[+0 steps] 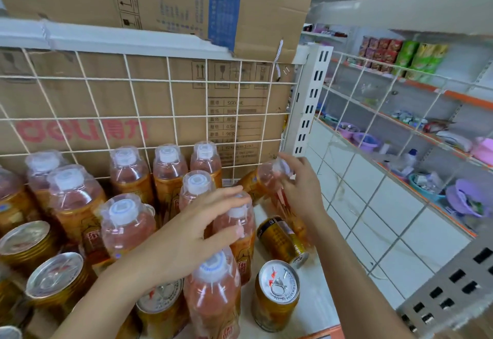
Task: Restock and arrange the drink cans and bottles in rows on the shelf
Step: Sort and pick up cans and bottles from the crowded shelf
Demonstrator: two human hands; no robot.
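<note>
Mid-restock on the drinks shelf, both hands busy.

Nearest, at 6 o'clock: an upright front bottle point(213, 293) with a standing can point(276, 293) just beside it at 5, on the white shelf point(317, 314). Over at 8: more gold cans point(54, 277), upright, packed close. Dead centre: left hand point(192, 234), fingers a bit spread, thumb and fingers curled round the top of a middle bottle point(240, 234). Just past that, toward 3: a tipped can point(282, 240) lying on its side. Further up at 1: right hand point(301, 189), fingers bunched together, wrapped round the cap end of a tilted bottle point(262, 176). Behind, from 9 to 12: rows of upright bottles point(128, 168) against a wire grid point(170, 98), cardboard box point(80, 104) right behind it.
</note>
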